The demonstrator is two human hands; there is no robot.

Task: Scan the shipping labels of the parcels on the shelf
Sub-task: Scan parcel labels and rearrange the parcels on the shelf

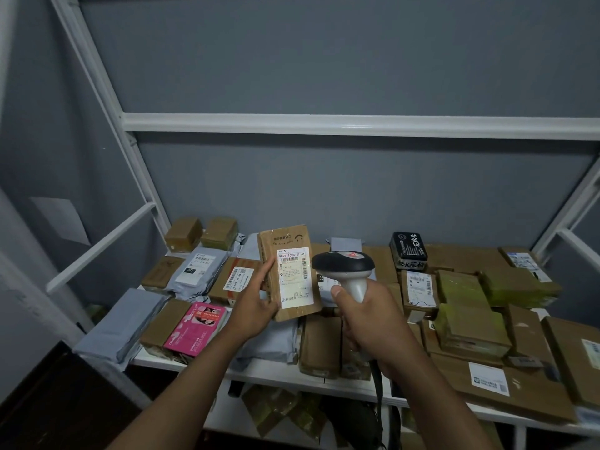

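My left hand [256, 300] grips a flat brown cardboard parcel [293, 235] upright above the shelf, thumb on its left edge. The parcel's white shipping label [293, 277] faces me. My right hand [367, 319] grips the handle of a grey and black barcode scanner [344, 264]. The scanner's head sits just right of the label, almost touching the parcel's edge. A black cable hangs from the scanner below my right hand.
The white shelf [276, 373] is covered with brown boxes, grey mailer bags [201, 271], a pink box [194, 329] and a black box [407, 250]. White frame posts rise at left and right. More packages lie on the lower shelf.
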